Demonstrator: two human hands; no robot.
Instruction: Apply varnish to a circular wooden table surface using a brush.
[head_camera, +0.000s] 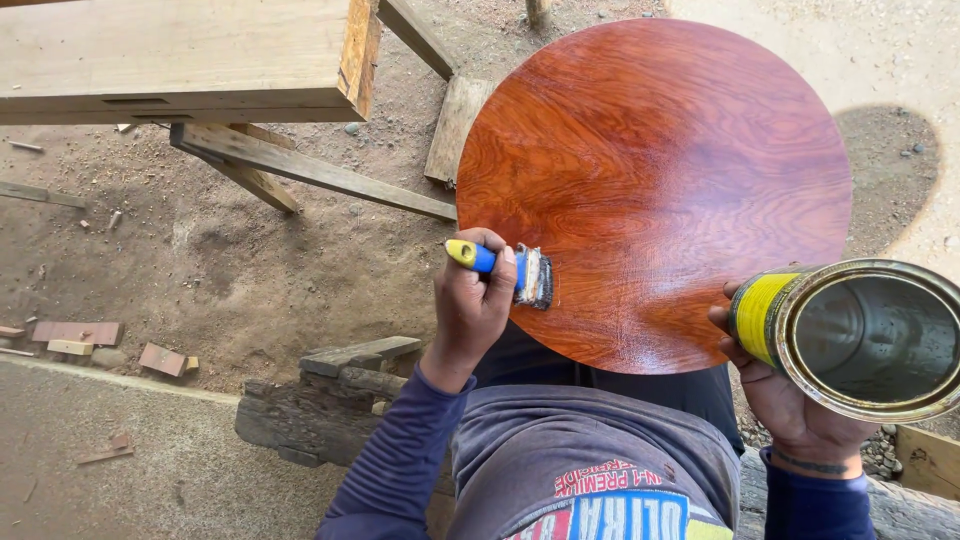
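A round wooden tabletop (655, 185), reddish-brown with swirling grain and a glossy wet sheen, is seen across the upper centre of the view, above the person's lap. At its seven o'clock edge a paintbrush (515, 270) with a blue-and-yellow handle is clasped tight in the left hand (468, 305), the bristles laid on the wood. At the tabletop's four o'clock an open metal can (865, 335) with a yellow label is gripped from below by the right hand (790, 405). A pale wooden bench (180, 60) is seen at ten o'clock on the dirt ground (250, 270).
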